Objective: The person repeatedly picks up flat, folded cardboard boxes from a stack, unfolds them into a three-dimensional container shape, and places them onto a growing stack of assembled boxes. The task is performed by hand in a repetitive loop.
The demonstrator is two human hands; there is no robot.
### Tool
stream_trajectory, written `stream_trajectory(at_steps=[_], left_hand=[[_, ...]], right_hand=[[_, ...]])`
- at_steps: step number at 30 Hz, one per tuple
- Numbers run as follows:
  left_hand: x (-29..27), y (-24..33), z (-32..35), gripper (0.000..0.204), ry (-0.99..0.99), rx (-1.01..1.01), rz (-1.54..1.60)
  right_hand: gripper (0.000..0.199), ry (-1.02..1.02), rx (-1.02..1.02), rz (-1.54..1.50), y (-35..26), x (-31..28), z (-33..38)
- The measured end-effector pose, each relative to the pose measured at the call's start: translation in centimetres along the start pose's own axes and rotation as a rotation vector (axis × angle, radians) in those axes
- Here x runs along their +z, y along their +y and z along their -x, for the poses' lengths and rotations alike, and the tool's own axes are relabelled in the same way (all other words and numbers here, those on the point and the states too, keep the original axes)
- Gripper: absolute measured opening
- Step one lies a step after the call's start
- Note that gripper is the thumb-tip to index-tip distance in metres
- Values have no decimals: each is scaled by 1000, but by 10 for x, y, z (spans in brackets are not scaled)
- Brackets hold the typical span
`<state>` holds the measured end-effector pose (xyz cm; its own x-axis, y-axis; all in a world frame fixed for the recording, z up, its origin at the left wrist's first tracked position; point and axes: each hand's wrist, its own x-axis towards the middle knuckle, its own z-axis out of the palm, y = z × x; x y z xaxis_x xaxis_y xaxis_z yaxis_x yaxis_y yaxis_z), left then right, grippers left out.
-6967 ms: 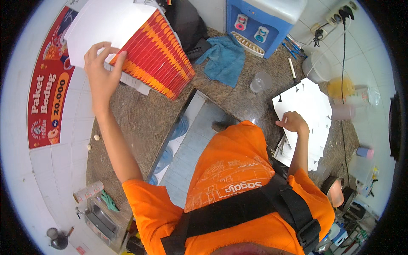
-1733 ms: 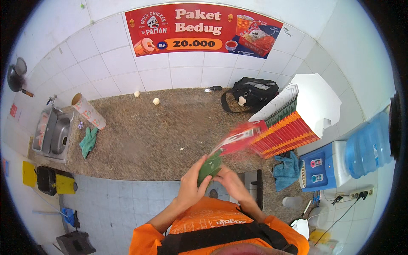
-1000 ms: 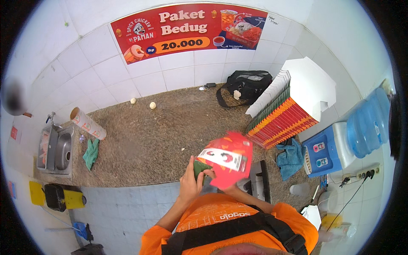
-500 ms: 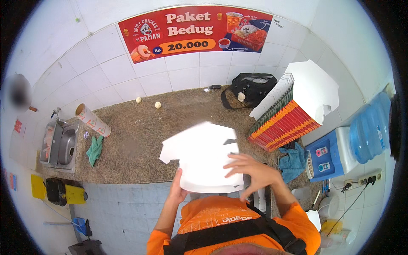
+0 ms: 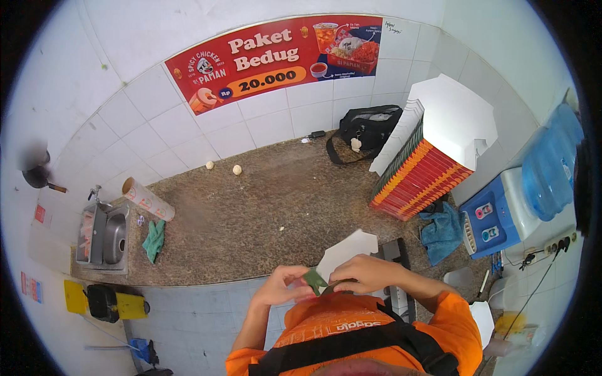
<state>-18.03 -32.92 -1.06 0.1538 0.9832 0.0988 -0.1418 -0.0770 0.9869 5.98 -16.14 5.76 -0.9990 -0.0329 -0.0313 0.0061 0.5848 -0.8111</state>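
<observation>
Close to my body, over the counter's front edge, I hold a paperboard food box (image 5: 347,249), white inside with a green outer side. My left hand (image 5: 283,286) pinches the green flap at its left corner. With bent fingers, my right hand (image 5: 369,274) grips the near edge to the right of that corner. The box is tilted up, and its lower part is hidden by my hands and shirt. At the right of the counter stands a tall stack of nested food boxes (image 5: 421,175), red, orange and green outside and white inside.
On the stone counter (image 5: 251,219) lie a patterned paper roll (image 5: 149,199), a green cloth (image 5: 153,240), small pale lumps (image 5: 237,170) and a black bag (image 5: 369,131). A sink (image 5: 115,238) is at left. A blue cloth (image 5: 441,235) and a water dispenser (image 5: 492,213) are at right.
The box has turned from its open white inside to a tilted position nearer my body, showing green. Both hands have come together at its near corner; my right hand's spread fingers have closed.
</observation>
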Motion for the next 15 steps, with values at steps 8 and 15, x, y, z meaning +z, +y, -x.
stream_trajectory(at_steps=[8,15], left_hand=[[0,-32,18,41,-204,-512,361],[-1,-40,48,38,-140,-844,155]], right_hand=[[24,-137,-128,162,18,19,-43],[18,-20,-22,642,35,39,-16]])
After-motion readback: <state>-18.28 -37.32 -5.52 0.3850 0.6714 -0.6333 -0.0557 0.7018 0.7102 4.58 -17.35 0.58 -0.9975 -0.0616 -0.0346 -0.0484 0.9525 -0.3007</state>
